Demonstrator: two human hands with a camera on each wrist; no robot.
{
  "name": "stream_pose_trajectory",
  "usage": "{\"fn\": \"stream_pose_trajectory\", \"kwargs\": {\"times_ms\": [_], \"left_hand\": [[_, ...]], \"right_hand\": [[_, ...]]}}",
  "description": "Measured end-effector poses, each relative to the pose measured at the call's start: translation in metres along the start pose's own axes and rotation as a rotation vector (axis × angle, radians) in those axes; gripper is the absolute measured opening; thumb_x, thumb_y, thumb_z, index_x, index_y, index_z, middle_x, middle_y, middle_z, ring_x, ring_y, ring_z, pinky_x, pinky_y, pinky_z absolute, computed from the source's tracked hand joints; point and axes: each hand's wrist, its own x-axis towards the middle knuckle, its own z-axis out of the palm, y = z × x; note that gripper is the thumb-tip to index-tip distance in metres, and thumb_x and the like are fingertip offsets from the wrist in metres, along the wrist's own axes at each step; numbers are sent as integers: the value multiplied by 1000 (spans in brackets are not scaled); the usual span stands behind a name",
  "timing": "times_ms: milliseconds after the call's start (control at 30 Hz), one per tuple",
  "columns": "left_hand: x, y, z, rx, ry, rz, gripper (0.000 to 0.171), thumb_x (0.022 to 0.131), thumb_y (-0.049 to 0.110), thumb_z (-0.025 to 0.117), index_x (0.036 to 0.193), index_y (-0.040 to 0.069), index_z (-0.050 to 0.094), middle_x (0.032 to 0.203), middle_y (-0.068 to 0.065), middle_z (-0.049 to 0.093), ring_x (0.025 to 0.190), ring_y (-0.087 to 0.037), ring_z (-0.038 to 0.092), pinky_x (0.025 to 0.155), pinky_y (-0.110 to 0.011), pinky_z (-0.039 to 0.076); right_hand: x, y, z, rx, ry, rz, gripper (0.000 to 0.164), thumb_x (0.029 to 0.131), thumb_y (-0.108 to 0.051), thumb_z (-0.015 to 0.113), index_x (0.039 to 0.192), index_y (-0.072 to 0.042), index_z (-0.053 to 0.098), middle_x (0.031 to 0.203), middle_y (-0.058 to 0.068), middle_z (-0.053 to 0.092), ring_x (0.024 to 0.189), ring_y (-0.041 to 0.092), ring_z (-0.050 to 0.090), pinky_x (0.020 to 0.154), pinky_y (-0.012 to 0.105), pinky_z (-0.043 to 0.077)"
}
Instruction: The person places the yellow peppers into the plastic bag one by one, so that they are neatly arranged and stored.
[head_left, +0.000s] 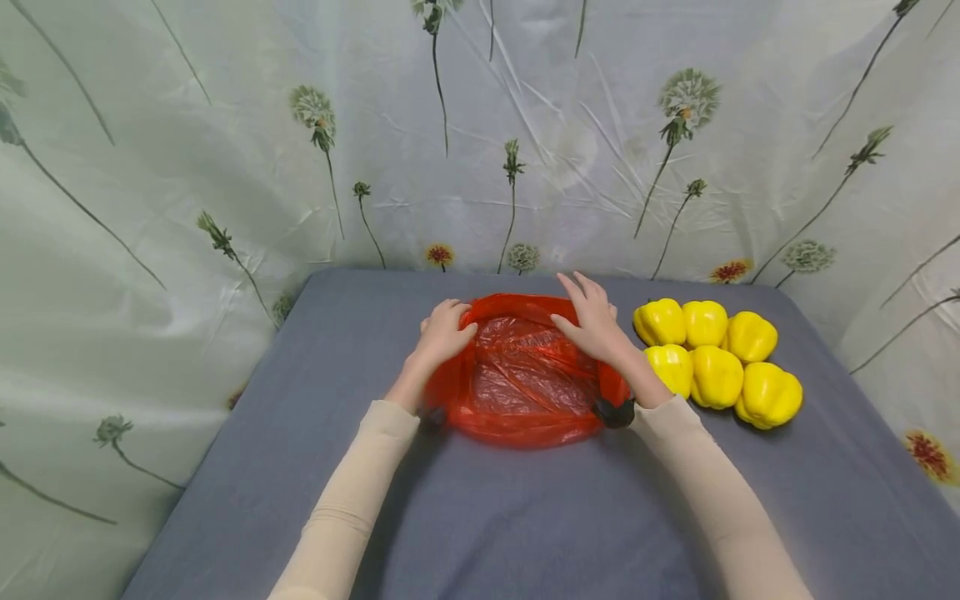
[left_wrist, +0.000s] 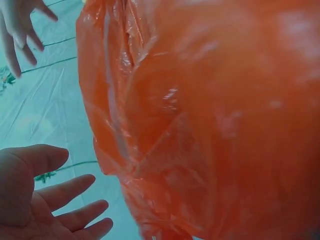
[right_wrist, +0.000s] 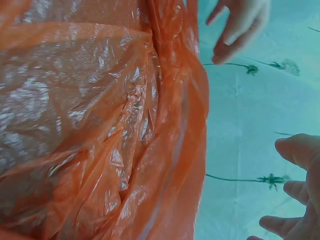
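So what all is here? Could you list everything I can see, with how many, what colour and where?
Plastic bag: 1, red, on the table between the two hands
Bell peppers: 6, yellow, in two rows of three to the right of the bag
Table: 1, covered in grey-blue, under the bag and peppers
Flowered curtain: seemingly 1, pale with a green and reddish print, behind and beside the table
Dark pieces: 2, black, one by each wrist, partly hidden
Sleeves: 2, cream, on the forearms
Left hand: 1, bare, at the bag's left rim
Right hand: 1, bare, at the bag's far right rim
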Motion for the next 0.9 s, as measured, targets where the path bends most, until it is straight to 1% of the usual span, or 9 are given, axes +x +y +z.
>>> {"fn": "stream_pose_trajectory", "kwargs": {"times_ms": [133, 233, 367, 500, 633, 733, 800, 900], "left_hand": [[-10, -7, -4, -40, 5, 5, 46, 93, 25, 52, 134, 5, 49, 149, -17, 35, 140, -35, 29, 108, -63, 26], [-16, -12, -6, -67, -22, -18, 49, 93, 26, 52, 137, 5, 45, 151, -19, 30, 141, -37, 24, 110, -64, 24], [-19, -24, -3, -104, -67, -60, 52, 93, 27, 51, 140, 6, 41, 154, -23, 19, 142, -41, 18, 111, -63, 22], [-21, -34, 3, -152, -95, -65, 54, 93, 26, 50, 142, 5, 38, 153, -26, 17, 141, -44, 17, 112, -62, 24], [-25, -42, 8, -194, -98, -46, 56, 93, 25, 51, 143, 4, 36, 151, -27, 20, 140, -44, 19, 112, -60, 25], [-29, -47, 11, -211, -82, -14, 56, 93, 23, 52, 143, 3, 36, 148, -27, 26, 138, -43, 25, 112, -59, 27], [-32, -49, 12, -227, -72, 16, 57, 92, 22, 53, 143, 3, 36, 147, -26, 32, 137, -42, 29, 112, -58, 28], [-34, -53, 14, -256, -72, 69, 58, 91, 20, 55, 144, 5, 35, 146, -23, 38, 135, -40, 34, 111, -56, 30]], "right_hand": [[-17, 9, -7, 18, 59, -32, 67, 94, -26, 54, 150, -10, 19, 155, 23, 15, 140, 46, 14, 104, 71, 21], [-29, 20, -15, 55, 106, -49, 67, 93, -21, 55, 149, -6, 21, 152, 26, 19, 140, 46, 18, 108, 68, 21], [-45, 33, -23, 136, 147, -33, 66, 93, -20, 55, 148, -5, 22, 152, 24, 24, 139, 42, 22, 110, 64, 23], [-59, 42, -27, 192, 168, 11, 65, 94, -23, 54, 149, -8, 22, 152, 23, 26, 139, 42, 24, 109, 64, 24], [-72, 53, -31, 215, 210, 47, 63, 94, -22, 54, 148, -6, 25, 149, 26, 29, 137, 44, 27, 108, 65, 25], [-83, 61, -34, 204, 237, 72, 62, 94, -22, 53, 146, -3, 26, 148, 28, 31, 136, 46, 28, 107, 65, 25], [-90, 67, -36, 182, 237, 88, 61, 95, -22, 53, 146, -1, 27, 147, 29, 31, 134, 47, 28, 106, 66, 25], [-100, 76, -39, 137, 215, 101, 61, 94, -22, 53, 145, 0, 27, 144, 32, 33, 130, 49, 32, 103, 66, 29]]}}
